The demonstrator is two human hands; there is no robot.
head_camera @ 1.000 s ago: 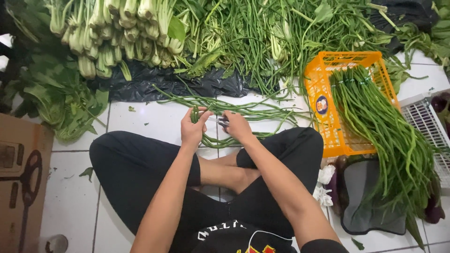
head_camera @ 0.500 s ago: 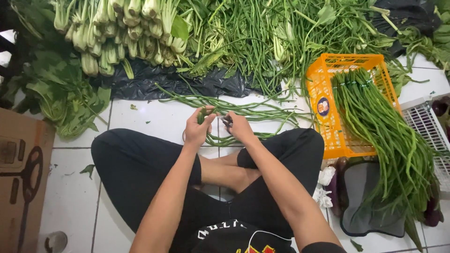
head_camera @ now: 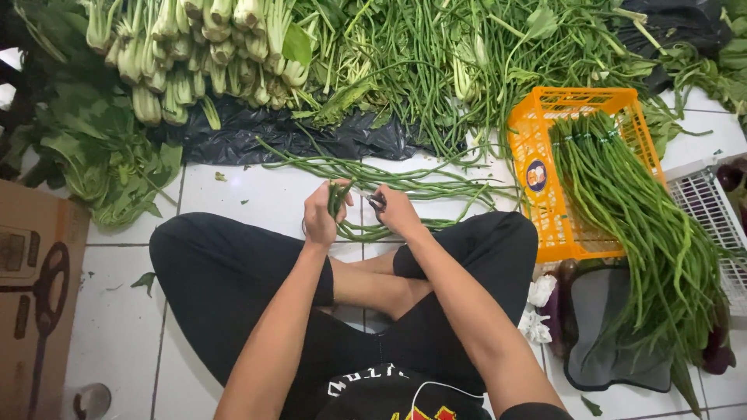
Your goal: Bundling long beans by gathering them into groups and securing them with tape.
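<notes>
Two hands meet over your crossed legs: your left hand [head_camera: 323, 214] is curled around a small bunch of long beans [head_camera: 338, 204], gripping them upright, while your right hand [head_camera: 395, 210] pinches something small and dark at its fingertips, just beside that bunch; what it is cannot be told. More loose long beans [head_camera: 405, 183] lie on the white tiled floor [head_camera: 249, 194] just beyond your hands. To your right, an orange crate [head_camera: 545, 194] holds tied bundles of long beans [head_camera: 622, 202] spilling toward you. Pak choy [head_camera: 194, 62] lies on black plastic sheeting [head_camera: 311, 140] ahead, and a cardboard box [head_camera: 31, 295] sits to your left.
</notes>
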